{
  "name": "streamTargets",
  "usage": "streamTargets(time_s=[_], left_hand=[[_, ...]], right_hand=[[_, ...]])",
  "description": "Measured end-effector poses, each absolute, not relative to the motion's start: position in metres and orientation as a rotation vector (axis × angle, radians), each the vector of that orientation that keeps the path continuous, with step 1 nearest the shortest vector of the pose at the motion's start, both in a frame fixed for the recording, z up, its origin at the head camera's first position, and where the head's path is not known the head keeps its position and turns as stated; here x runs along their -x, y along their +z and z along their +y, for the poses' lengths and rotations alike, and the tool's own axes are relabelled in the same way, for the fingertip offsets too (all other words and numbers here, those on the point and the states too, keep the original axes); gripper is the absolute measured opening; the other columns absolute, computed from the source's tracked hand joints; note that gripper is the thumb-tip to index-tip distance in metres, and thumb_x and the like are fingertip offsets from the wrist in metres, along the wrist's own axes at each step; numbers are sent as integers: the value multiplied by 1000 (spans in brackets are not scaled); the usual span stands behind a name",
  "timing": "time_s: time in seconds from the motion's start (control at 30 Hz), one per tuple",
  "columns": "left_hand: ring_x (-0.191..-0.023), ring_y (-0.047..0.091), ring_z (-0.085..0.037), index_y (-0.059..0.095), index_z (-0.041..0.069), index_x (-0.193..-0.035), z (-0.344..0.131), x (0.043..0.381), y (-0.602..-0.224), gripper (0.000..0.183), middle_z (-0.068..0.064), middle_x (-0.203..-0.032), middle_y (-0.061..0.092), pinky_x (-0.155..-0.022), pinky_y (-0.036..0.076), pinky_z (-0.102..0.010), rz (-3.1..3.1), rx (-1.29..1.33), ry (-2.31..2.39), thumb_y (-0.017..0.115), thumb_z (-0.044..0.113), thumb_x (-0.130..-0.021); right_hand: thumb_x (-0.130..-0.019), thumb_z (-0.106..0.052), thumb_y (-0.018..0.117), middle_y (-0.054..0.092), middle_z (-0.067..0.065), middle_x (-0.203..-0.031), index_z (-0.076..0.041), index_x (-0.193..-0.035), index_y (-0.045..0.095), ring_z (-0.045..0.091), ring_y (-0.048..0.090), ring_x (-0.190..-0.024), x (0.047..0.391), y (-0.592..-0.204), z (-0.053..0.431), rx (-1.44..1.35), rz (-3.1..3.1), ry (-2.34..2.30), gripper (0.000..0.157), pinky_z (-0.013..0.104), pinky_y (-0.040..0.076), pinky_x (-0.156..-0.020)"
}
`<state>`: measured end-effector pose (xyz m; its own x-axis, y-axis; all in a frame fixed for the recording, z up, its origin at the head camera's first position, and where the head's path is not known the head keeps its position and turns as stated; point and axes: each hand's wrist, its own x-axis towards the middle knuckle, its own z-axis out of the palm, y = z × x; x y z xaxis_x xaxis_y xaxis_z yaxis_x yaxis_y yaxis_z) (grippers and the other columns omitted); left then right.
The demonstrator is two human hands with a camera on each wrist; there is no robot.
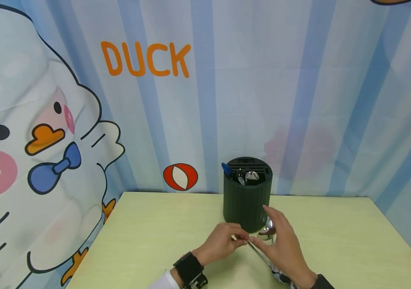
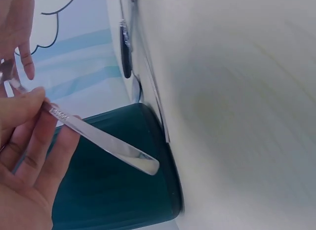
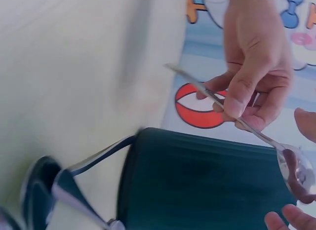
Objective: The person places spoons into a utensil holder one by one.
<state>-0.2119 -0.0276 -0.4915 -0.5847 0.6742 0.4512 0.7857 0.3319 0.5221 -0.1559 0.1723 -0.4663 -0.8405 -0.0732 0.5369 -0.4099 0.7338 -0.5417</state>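
Note:
My left hand (image 1: 223, 241) pinches the handle of a metal spoon (image 2: 106, 141) between thumb and fingers. The spoon is tilted, with its bowl (image 3: 296, 173) up toward my right hand (image 1: 284, 247). The right thumb and fingers are spread around that bowl; the right wrist view shows gaps between them and it. Just behind both hands stands a dark green ribbed utensil holder (image 1: 246, 204) with a slotted top. A blue-ended utensil (image 1: 226, 168) and a shiny spoon (image 1: 252, 175) stick up from its front compartment.
More metal utensils (image 3: 101, 156) lie on the pale yellow table (image 1: 147, 233), partly hidden below my right hand; one handle reaches the holder's base. Their exact kinds are blurred. A striped curtain (image 1: 248, 88) with cartoon ducks hangs right behind the table's back edge.

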Motion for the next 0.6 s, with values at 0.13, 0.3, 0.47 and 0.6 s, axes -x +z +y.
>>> streamTargets(time_s=[0.13, 0.3, 0.47, 0.6], left_hand=[[-75, 52, 9, 67, 22, -92, -27, 210, -487, 11, 13, -83, 60, -60, 49, -11, -2399, 1267, -1255, 67, 14, -85], [-75, 57, 0, 68, 20, -90, -27, 206, -480, 6, 7, -85, 65, -58, 52, -17, -2362, 1121, -1508, 67, 17, -84], [-74, 60, -6, 69, 17, -90, -24, 202, -475, 11, 9, -84, 65, -59, 54, -23, -2336, 989, -1672, 69, 25, -83], [-73, 62, -11, 68, 19, -90, -23, 199, -473, 11, 8, -83, 65, -61, 55, -26, -2310, 942, -1765, 69, 27, -82]], right_hand=[[-73, -46, 75, 38, 6, -137, -27, -143, 28, 24, 47, -111, 154, -458, 171, -355, -2406, 1027, 87, 54, 48, -81], [-75, -36, 76, 45, -1, -130, -32, -140, 32, 18, 47, -110, 154, -455, 169, -356, -2325, 1179, 78, 50, 47, -82], [-80, -30, 72, 55, -8, -114, -24, -125, 53, 13, 53, -100, 154, -453, 166, -354, -2280, 1349, 49, 34, 50, -80], [-83, -24, 69, 60, -6, -103, -18, -109, 63, 14, 57, -92, 152, -447, 161, -354, -2263, 1491, 28, 29, 51, -77]])
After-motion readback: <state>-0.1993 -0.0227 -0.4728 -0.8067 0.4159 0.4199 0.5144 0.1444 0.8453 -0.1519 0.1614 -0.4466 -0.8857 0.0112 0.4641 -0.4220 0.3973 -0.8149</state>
